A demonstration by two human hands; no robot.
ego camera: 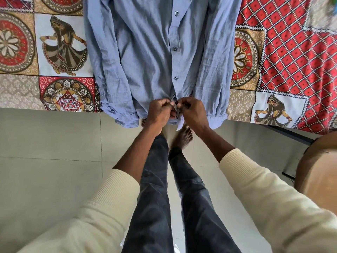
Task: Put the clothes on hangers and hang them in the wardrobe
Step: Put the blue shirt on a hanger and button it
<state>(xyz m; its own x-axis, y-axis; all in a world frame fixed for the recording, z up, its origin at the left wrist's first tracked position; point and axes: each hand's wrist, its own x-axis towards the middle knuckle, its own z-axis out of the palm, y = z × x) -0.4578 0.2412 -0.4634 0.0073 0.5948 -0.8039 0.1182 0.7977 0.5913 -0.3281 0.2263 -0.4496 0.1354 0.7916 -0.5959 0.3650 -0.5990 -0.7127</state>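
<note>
Right now my left hand (pixel 159 111) and my right hand (pixel 191 111) meet at the bottom of the blue button-up shirt (pixel 145 61), each with fingers curled, pinching one edge of the front placket near the hem (the lowest button sits hidden between my fingertips). It lies flat, front up, on the patterned bedspread (pixel 282 52), its hem and cuffs hanging just over the bed's edge above the pale tiled floor (pixel 54 143). Three dark buttons (pixel 175 48) up the front look fastened.
</note>
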